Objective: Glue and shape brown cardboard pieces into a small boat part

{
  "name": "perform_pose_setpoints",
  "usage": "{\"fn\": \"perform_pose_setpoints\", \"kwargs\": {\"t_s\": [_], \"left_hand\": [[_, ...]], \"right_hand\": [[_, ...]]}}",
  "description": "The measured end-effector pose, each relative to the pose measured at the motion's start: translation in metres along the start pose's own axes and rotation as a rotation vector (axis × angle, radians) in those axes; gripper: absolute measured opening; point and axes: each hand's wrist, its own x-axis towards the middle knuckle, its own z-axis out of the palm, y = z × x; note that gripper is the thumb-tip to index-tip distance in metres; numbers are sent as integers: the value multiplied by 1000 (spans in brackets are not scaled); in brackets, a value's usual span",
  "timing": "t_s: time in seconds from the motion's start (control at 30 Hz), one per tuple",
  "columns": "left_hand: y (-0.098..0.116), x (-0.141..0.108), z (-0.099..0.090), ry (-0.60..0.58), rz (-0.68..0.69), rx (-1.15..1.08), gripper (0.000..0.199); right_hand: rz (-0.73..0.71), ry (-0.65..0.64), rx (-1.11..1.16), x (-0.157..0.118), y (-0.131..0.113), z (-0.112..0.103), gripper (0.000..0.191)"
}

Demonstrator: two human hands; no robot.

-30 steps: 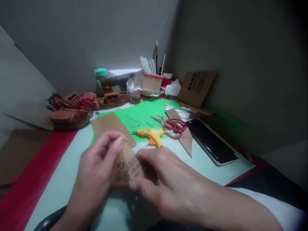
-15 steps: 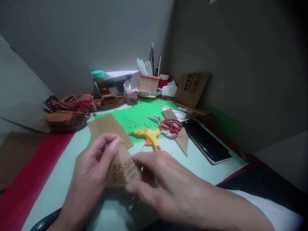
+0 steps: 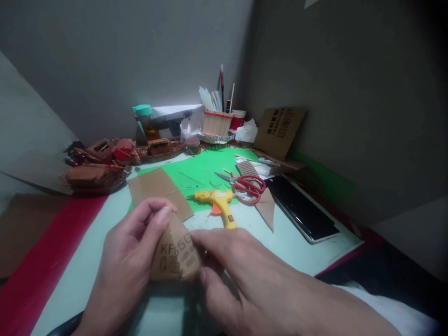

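A small folded cardboard piece (image 3: 175,256) with printed letters is held up between my hands, above the near part of the table. My left hand (image 3: 129,254) pinches its top corner between thumb and fingers. At its right edge, my right hand (image 3: 241,270) grips the piece, with the fingertips partly hidden behind it. Just beyond lies a flat brown cardboard sheet (image 3: 154,184). A yellow glue gun (image 3: 221,201) rests right of that sheet, beside red-handled scissors (image 3: 250,189).
Brown model boats (image 3: 94,177) stand at the back left, near a teal-lidded bottle (image 3: 145,121). A holder (image 3: 217,123) with sticks stands at the back. On the right are a black phone (image 3: 303,210), a cardboard scrap (image 3: 266,210) and a leaning cardboard piece (image 3: 280,130).
My right thumb has shifted right along the lower edge of the cardboard piece. The held piece sits slightly lower and further left in view.
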Motion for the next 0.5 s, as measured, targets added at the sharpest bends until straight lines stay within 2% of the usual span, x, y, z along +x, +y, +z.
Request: {"fn": "perform_pose_setpoints", "kwargs": {"t_s": [0.13,0.27,0.5], "left_hand": [[0,3,-1,-42,1,27,28],[-2,4,-3,-40,24,72,29],[5,-5,5,-14,-47,-38,30]], "right_hand": [[-21,-22,-35,7,0,-4,23],[38,-60,-82,15,-4,-7,23],[81,-63,-53,21,-3,-6,28]]}}
